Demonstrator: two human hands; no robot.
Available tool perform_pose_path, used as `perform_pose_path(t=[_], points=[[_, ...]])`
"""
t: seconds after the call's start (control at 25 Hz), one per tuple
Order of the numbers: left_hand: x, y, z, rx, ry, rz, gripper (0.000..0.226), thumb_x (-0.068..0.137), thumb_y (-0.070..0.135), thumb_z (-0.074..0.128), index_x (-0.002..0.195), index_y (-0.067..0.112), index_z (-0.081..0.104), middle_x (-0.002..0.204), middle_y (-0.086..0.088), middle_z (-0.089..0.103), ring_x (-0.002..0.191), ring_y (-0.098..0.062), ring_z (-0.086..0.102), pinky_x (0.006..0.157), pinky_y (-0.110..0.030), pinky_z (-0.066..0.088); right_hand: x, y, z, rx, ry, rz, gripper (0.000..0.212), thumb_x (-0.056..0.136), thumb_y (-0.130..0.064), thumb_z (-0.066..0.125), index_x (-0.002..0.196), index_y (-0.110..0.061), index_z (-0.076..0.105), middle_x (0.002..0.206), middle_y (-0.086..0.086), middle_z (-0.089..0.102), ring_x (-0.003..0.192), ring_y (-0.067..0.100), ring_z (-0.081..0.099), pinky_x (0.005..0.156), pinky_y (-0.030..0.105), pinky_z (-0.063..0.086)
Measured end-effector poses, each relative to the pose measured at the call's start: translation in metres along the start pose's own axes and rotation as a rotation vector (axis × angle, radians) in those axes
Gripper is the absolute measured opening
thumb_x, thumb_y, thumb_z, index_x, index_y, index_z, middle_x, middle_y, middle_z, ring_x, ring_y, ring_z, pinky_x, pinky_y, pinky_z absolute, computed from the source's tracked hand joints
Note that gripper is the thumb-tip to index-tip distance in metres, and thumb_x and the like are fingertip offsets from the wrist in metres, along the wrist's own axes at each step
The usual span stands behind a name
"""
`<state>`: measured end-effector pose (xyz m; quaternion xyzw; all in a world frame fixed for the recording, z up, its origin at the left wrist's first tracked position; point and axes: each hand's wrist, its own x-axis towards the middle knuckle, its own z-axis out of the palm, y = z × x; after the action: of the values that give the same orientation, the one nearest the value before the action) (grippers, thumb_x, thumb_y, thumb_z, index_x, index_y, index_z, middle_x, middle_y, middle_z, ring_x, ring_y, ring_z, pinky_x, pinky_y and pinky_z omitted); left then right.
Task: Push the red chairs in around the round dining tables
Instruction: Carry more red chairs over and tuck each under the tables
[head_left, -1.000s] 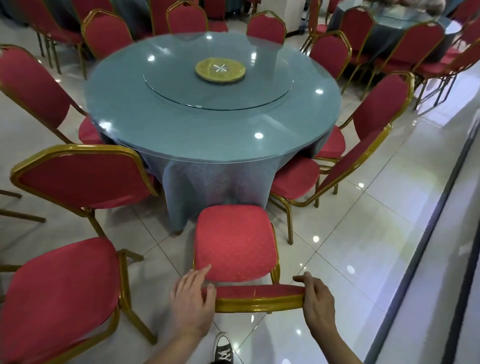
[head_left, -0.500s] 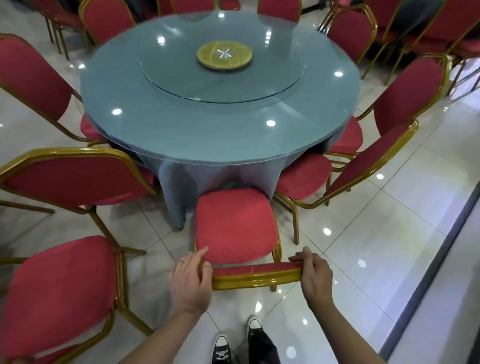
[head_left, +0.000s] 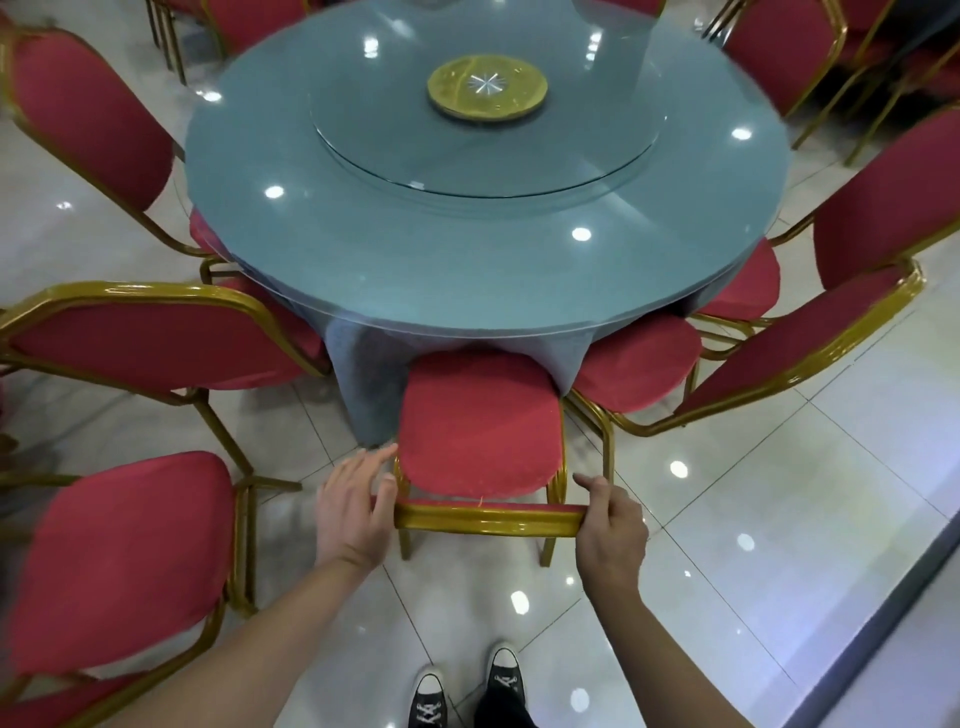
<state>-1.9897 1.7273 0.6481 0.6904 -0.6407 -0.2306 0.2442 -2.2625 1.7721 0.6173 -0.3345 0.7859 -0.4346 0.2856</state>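
A red chair with a gold frame (head_left: 480, 421) stands right in front of me, its seat's far edge tucked under the round glass-topped table (head_left: 483, 249). My left hand (head_left: 353, 506) rests on the left end of the chair's top rail, thumb under the rail and fingers stretched out along the corner. At the right end of the rail my right hand (head_left: 610, 525) grips it with curled fingers. Blue cloth hangs from the table against the seat.
More red chairs ring the table: one at the left (head_left: 156, 338), one at the near left (head_left: 119, 561), two at the right (head_left: 789, 353). A glass turntable with a gold hub (head_left: 487, 88) sits on the table. My black sneakers (head_left: 467, 691) stand on the glossy tiles.
The chair has slid forward until its seat reaches under the table's edge. Both hands moved with the rail, and I have stepped closer to the table.
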Motion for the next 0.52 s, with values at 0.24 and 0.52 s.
perform_pose_path(t=[0.24, 0.52], points=[[0.027, -0.018, -0.012, 0.094, -0.057, 0.003, 0.073, 0.088, 0.051, 0.017, 0.142, 0.023, 0.057, 0.138, -0.003, 0.06, 0.137, -0.025, 0.045, 0.109, -0.041, 0.029, -0.002, -0.004, 0.028, -0.052, -0.026, -0.079, 0.064, 0.096, -0.068, 0.025, 0.149, -0.04, 0.048, 0.155, -0.014, 0.044, 0.141, 0.007, 0.038, 0.106, 0.029, 0.033], [0.047, -0.01, -0.002, 0.094, -0.077, -0.043, 0.072, 0.087, 0.056, 0.017, 0.146, 0.031, 0.051, 0.142, 0.001, 0.057, 0.139, -0.019, 0.042, 0.113, -0.037, 0.026, 0.03, -0.017, 0.029, -0.038, 0.013, -0.068, 0.057, 0.101, -0.054, 0.031, 0.149, -0.033, 0.05, 0.157, -0.005, 0.045, 0.146, 0.015, 0.038, 0.121, 0.049, 0.03]])
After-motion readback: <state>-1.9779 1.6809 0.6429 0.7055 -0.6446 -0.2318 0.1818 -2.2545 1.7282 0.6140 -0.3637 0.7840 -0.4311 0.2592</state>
